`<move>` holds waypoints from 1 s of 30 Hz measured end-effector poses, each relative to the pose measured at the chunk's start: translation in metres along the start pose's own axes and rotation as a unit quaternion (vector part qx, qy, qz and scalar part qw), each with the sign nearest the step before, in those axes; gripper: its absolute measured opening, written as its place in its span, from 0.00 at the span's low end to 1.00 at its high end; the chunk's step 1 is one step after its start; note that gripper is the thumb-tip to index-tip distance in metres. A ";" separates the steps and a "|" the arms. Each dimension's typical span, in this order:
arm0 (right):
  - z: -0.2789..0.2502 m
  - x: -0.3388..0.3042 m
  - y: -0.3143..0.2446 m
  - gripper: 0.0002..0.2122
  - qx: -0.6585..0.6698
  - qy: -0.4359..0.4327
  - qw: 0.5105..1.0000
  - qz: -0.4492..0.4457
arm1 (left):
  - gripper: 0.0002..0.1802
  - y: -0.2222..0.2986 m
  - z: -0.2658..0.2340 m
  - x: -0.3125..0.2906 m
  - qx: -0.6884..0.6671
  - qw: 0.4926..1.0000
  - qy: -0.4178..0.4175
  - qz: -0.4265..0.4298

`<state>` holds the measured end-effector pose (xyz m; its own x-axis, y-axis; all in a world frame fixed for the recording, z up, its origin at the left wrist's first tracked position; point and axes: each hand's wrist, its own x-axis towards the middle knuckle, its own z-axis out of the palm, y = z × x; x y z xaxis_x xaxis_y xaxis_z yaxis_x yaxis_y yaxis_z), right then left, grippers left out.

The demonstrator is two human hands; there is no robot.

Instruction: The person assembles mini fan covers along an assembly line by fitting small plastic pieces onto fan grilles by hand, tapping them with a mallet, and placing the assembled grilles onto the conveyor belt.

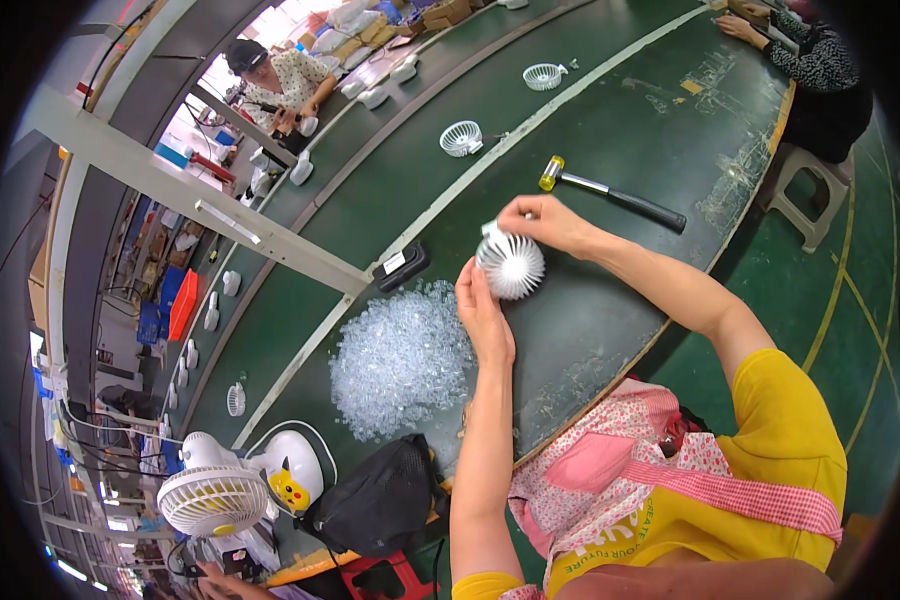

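A white ribbed fan cover (513, 268) is between my hands, just above the green work table (580, 320). My left hand (484, 318) is closed on its left edge, thumb and fingers against the rim. At its top, my right hand (548, 224) pinches near a small white projecting part; whatever is between those fingertips is hidden. Left of my left hand lies a large heap of small clear plastic pieces (400, 360). A mallet (620, 196) with a yellow head and black grip rests beyond my right forearm.
A black case with a white label (402, 266) lies by the heap. White fan covers (461, 138) sit across the pale divider strip. A white desk fan (213, 495) and black bag (378, 497) occupy the near left. Co-workers (280, 90) sit opposite and at far right.
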<state>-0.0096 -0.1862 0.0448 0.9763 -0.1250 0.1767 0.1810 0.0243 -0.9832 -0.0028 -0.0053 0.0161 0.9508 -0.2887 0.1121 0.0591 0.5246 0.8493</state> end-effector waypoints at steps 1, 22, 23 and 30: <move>0.000 0.012 0.000 0.13 0.017 0.073 0.996 -0.041 | 0.22 -0.003 -0.002 0.001 0.048 0.999 0.004 0.013; -0.051 0.200 0.080 0.32 -0.640 0.359 0.679 0.010 | 0.14 -0.015 0.010 -0.011 0.338 0.937 -0.082 0.037; -0.054 0.204 0.082 0.28 -0.651 0.354 0.670 0.045 | 0.13 -0.016 0.009 -0.010 0.352 0.932 -0.075 0.054; -0.060 0.219 0.090 0.13 -0.650 0.328 0.684 0.039 | 0.11 -0.019 0.004 -0.004 0.339 0.930 -0.068 0.122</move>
<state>0.2130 -0.2710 -0.0082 0.6358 -0.6031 0.4818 -0.5444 -0.7928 -0.2740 -0.0091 -0.0178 0.0015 0.8609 -0.3503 0.3690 -0.4023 -0.0246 0.9152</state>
